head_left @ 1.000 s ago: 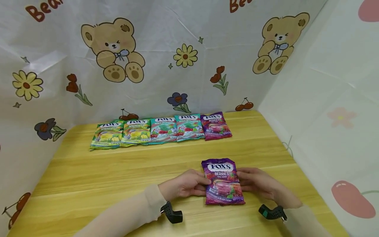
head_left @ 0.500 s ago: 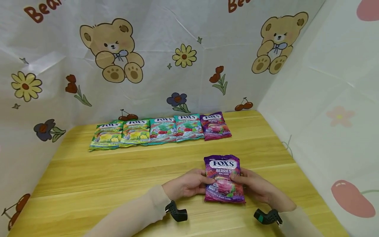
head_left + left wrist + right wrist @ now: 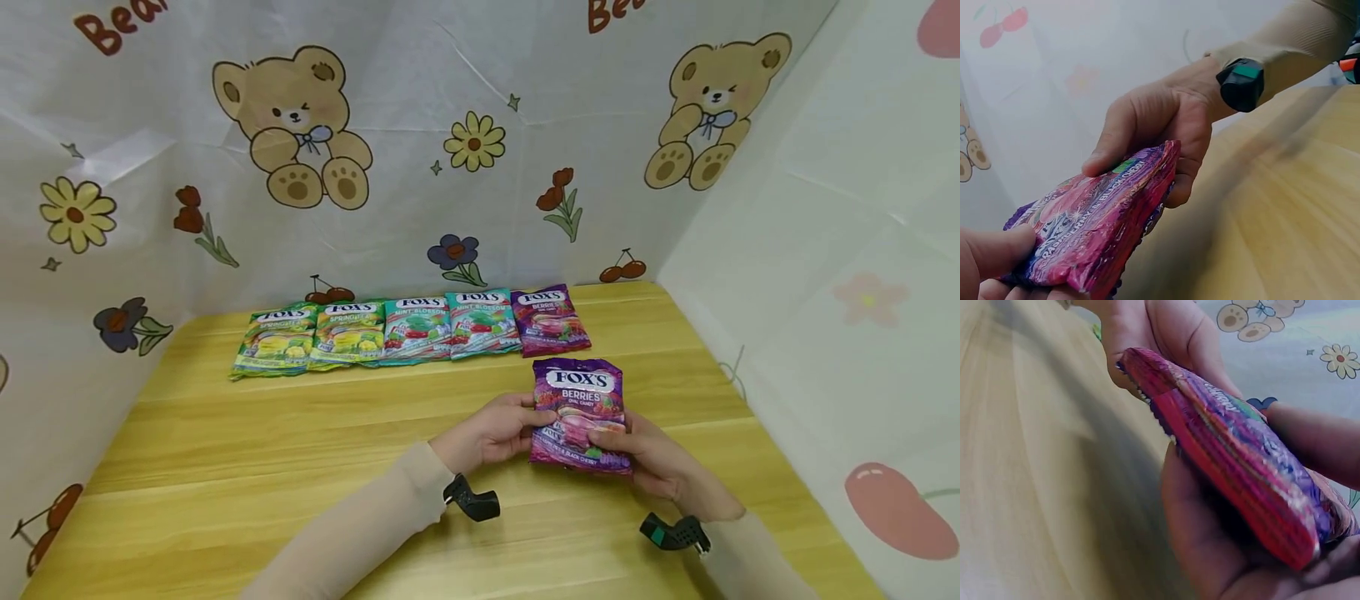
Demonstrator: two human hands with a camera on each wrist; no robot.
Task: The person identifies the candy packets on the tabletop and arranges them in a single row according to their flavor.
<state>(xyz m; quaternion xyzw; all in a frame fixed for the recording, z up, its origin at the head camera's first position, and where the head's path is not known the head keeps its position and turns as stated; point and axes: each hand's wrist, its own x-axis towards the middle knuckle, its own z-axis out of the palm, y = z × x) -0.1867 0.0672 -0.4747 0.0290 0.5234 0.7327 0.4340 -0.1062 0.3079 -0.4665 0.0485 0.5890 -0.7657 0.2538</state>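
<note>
A purple bag of berries candy (image 3: 577, 408) is held between both hands, raised off the wooden table. My left hand (image 3: 498, 429) pinches its left edge, thumb on the printed front and fingers behind. On the opposite edge my right hand (image 3: 656, 454) grips it the same way, its thumb lying across the lower front. In the left wrist view the candy bag (image 3: 1097, 212) tilts, with the right hand (image 3: 1154, 125) at its far side. The right wrist view shows the bag's crimped bottom edge (image 3: 1222, 469) close up, fingers beneath it.
Along the back of the table (image 3: 300, 467) several candy bags lie in a row: yellow-green ones (image 3: 348, 333), teal mint ones (image 3: 483, 323) and another purple berries bag (image 3: 551, 321) at the right end. A bear-printed cloth (image 3: 405, 208) hangs behind, with a pale side wall (image 3: 810, 233) at right.
Both hands have lifted the purple bag and carried it away from me, slightly right, toward the row. The right thumb has come onto the bag's front. The row has stayed put.
</note>
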